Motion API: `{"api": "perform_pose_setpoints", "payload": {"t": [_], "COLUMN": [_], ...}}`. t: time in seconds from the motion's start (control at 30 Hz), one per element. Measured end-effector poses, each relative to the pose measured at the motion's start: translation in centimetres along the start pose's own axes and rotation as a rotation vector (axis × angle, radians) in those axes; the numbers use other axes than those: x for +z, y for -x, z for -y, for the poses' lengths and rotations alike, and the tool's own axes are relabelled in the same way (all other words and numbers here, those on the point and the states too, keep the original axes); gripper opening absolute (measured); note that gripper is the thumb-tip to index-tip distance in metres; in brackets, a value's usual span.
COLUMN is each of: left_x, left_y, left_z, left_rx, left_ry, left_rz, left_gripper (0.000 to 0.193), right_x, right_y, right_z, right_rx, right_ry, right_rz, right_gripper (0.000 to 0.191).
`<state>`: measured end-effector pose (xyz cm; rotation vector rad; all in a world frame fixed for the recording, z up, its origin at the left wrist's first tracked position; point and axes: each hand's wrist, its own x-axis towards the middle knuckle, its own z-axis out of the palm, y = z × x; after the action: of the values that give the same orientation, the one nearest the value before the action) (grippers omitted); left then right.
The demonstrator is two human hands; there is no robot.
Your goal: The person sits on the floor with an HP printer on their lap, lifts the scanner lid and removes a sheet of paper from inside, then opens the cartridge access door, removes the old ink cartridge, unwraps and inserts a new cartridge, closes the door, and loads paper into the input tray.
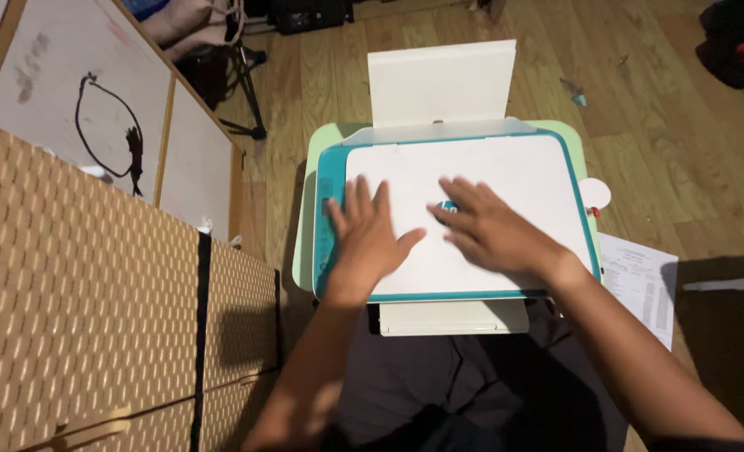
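dark-trousered lap (472,393) at 6 o'clock; above it, left hand (370,230) and right hand (489,230) lie flat, fingers spread, gripping nothing, on the shut white lid (506,167) of the teal-edged printer (332,180); paper tray (441,82) upright at 12 o'clock.

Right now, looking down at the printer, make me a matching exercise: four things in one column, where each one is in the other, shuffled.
Things:
1. left hand
2. right hand
3. printed sheet
4. paper tray

Places:
A. on the floor, right of the printer
B. standing up at the printer's far edge
C. flat on the lid, near its left side
D. flat on the lid's middle, fingers pointing left

Pairs: 1-C, 2-D, 3-A, 4-B
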<state>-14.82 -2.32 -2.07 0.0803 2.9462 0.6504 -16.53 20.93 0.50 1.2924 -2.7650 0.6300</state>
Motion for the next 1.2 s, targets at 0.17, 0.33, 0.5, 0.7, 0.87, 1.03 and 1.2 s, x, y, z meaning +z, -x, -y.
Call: {"api": "perform_pose_setpoints", "payload": {"t": [0.17,0.33,0.5,0.7,0.87,1.03,1.2], "left_x": [0.9,1.6,1.6,1.7,2.2,2.1,1.4], "left_y": [-8.5,-10.7,-9.8,-9.3,-9.3,-9.8,-10.8], "left_z": [-2.9,-3.0,-2.6,-2.6,-2.0,-1.9,-1.8], "left_rx": [0.314,0.399,0.466,0.476,0.497,0.516,0.522], "left_ry": [-0.055,0.072,0.018,0.015,0.12,0.143,0.139], "left_rz": [-0.304,-0.422,-0.532,-0.696,-0.753,-0.79,-0.753], "left_gripper": [0.085,0.067,0.045,0.018,0.013,0.013,0.013], "right_x": [0.7,0.4,-1.3,-4.6,-6.5,-6.9,-6.5], "right_y": [-5.0,-7.3,-10.2,-12.9,-12.6,-13.2,-13.7], "right_z": [-3.8,-7.1,-10.5,-11.4,-10.7,-10.3,-11.1], "right_rx": [0.229,0.248,0.191,0.174,0.086,0.08,0.063], "right_ry": [0.114,0.204,0.217,0.31,0.187,0.153,0.168], "right_rz": [-0.203,-0.35,-0.469,-0.465,-0.541,-0.569,-0.616], "right_gripper": [0.052,0.063,0.062,0.046,0.025,0.017,0.017]}}
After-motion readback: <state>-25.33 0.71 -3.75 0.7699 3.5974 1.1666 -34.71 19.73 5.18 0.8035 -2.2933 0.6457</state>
